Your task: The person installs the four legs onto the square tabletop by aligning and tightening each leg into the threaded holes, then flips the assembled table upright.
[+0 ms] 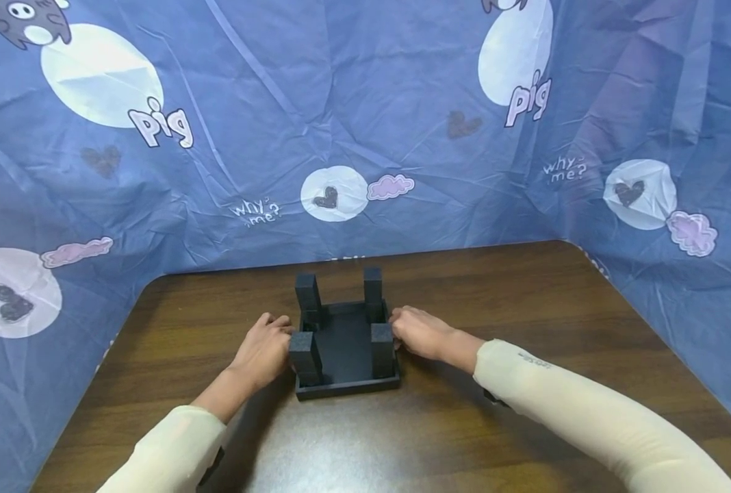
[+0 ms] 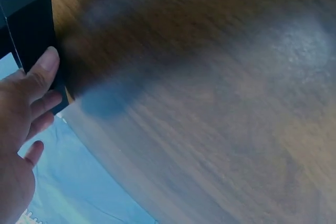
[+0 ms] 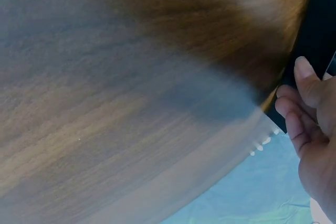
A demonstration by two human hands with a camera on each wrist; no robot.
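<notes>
A black rectangular tray (image 1: 344, 346) with a low rim lies on the table, and a square black post stands upright at each corner. It resembles a small upturned table. My left hand (image 1: 268, 349) grips its left side; in the left wrist view the thumb (image 2: 48, 61) lies against the outer black wall (image 2: 32, 22), with the fingers bent beside it. On the opposite side my right hand (image 1: 419, 333) holds the right wall, its thumb (image 3: 304, 69) on the outer face in the right wrist view. Some fingertips of both hands are hidden.
The brown wooden table (image 1: 501, 294) has rounded far corners and extends around the tray on every side. Behind it and at both sides hangs a blue printed cloth (image 1: 396, 82). Light glares off the tabletop in front of the tray.
</notes>
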